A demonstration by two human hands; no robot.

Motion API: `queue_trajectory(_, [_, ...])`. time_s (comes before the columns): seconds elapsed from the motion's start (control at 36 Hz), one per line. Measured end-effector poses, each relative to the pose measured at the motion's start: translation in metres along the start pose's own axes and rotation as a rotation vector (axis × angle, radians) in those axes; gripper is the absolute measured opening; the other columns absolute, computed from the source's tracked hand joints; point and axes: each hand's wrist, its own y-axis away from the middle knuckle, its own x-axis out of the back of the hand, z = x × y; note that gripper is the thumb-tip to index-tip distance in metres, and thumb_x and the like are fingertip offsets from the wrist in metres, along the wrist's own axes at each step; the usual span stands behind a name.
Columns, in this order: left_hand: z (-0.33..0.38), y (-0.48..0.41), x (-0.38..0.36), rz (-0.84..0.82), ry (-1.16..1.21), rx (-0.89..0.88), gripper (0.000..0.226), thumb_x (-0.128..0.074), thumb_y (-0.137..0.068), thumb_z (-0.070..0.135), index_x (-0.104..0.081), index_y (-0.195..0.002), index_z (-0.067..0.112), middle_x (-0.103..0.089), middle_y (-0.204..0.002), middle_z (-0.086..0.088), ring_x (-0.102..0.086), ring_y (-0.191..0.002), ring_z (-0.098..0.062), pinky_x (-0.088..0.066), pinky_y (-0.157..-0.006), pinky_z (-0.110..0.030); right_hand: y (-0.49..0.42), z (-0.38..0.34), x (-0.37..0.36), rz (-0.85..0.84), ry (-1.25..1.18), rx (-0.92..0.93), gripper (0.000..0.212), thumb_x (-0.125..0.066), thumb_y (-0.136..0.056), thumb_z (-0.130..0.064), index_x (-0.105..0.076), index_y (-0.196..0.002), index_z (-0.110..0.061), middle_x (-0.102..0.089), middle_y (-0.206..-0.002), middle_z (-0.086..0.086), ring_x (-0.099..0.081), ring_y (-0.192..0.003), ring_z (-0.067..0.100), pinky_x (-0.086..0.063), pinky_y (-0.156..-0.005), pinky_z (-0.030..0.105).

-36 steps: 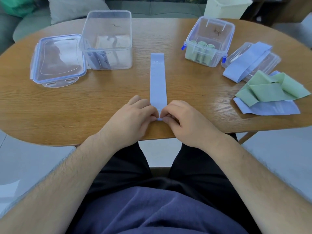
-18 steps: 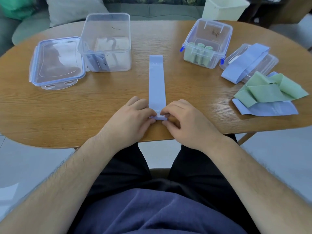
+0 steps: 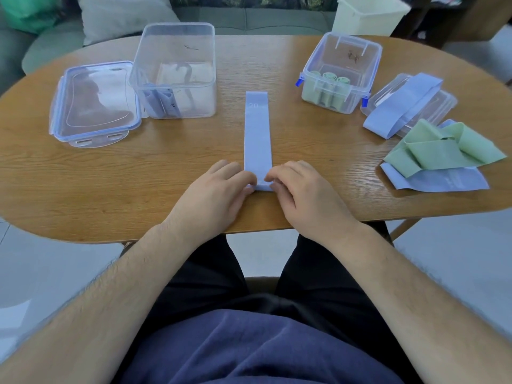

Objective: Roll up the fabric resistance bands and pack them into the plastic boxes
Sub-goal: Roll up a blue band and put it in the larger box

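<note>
A light blue fabric band lies flat and straight on the wooden table, running away from me. Its near end is turned over into a small roll. My left hand pinches the roll's left side and my right hand pinches its right side. The large clear box at the back left holds rolled blue bands. Rolled green bands stand in the smaller clear box at the back right.
A loose lid lies left of the large box. At the right, a blue band drapes over another lid, with a green band and a blue band heaped nearer. A pale bin stands behind the table.
Both hands have rolled the band's near end a little further forward; the roll at my fingertips is slightly thicker.
</note>
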Motion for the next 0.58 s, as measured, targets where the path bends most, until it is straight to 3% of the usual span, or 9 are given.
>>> queue_trajectory(0.22, [-0.001, -0.001, -0.005, 0.043, 0.019, 0.079, 0.009, -0.070, -0.094, 0.013, -0.070, -0.098, 0.005, -0.059, -0.099, -0.009, -0.057, -0.093, -0.029, -0.049, -0.087, -0.040, -0.002, 0.002, 0.001, -0.025, -0.024, -0.001, 0.010, -0.067, -0.092, -0.007, -0.071, -0.102, -0.008, -0.063, -0.098, 0.000, -0.054, -0.096, 0.019, -0.047, -0.087, 0.029])
queue_trajectory(0.39, [0.004, -0.003, -0.005, 0.029, 0.042, 0.086, 0.007, -0.066, -0.096, 0.012, -0.068, -0.096, 0.005, -0.060, -0.093, -0.008, -0.058, -0.088, -0.029, -0.049, -0.084, -0.040, -0.005, 0.003, 0.002, -0.035, -0.050, -0.026, 0.009, -0.066, -0.092, -0.005, -0.072, -0.098, -0.008, -0.064, -0.094, -0.001, -0.053, -0.093, 0.014, -0.045, -0.084, 0.024])
queue_trajectory(0.5, [0.004, -0.001, 0.002, -0.030, 0.055, 0.036, 0.006, -0.065, -0.096, 0.012, -0.067, -0.093, 0.008, -0.059, -0.091, -0.003, -0.053, -0.086, -0.025, -0.043, -0.083, -0.031, -0.002, 0.001, 0.010, -0.094, -0.064, -0.031, 0.005, -0.069, -0.091, -0.009, -0.072, -0.094, -0.012, -0.061, -0.090, -0.008, -0.047, -0.089, 0.005, -0.038, -0.081, 0.011])
queue_trajectory(0.58, [0.004, 0.002, 0.005, -0.062, 0.074, 0.024, 0.006, -0.066, -0.095, 0.014, -0.067, -0.090, 0.011, -0.057, -0.090, 0.001, -0.050, -0.087, -0.022, -0.040, -0.083, -0.027, 0.000, -0.001, 0.012, -0.122, -0.057, -0.023, 0.004, -0.070, -0.090, -0.010, -0.072, -0.092, -0.012, -0.060, -0.089, -0.007, -0.050, -0.089, 0.011, -0.041, -0.080, 0.014])
